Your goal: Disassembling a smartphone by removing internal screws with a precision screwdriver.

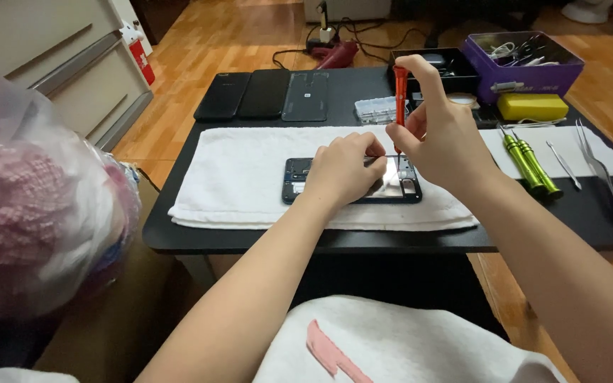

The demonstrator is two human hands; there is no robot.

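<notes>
one opened phone (349, 186) is seen lying flat on a white towel (250, 170), which is spread over a black table (264, 237). one orange screwdriver (400, 96) is held upright in the right hand (441, 135), its tip set down into the right part of the phone; the fingers are closed around the shaft and the forefinger is laid over its top. the left hand (345, 170) is rested on the middle of the phone, fingers curled and pressed onto it, so the phone lies directly beneath both hands and is partly hidden by them.

three flat dark phone parts (264, 94) are laid side by side at the far edge of the table, well apart from the hands. one small clear parts box (376, 110) is placed just behind the towel, near the screwdriver. two green screwdrivers (530, 167) are laid side by side on a white cloth (604, 159) to the right of the right hand, with one thin metal tool (563, 164) and one pair of tweezers (599, 169) further right. one yellow block (532, 106), one purple box (526, 65) and one black box (438, 67) are set at the far right.
</notes>
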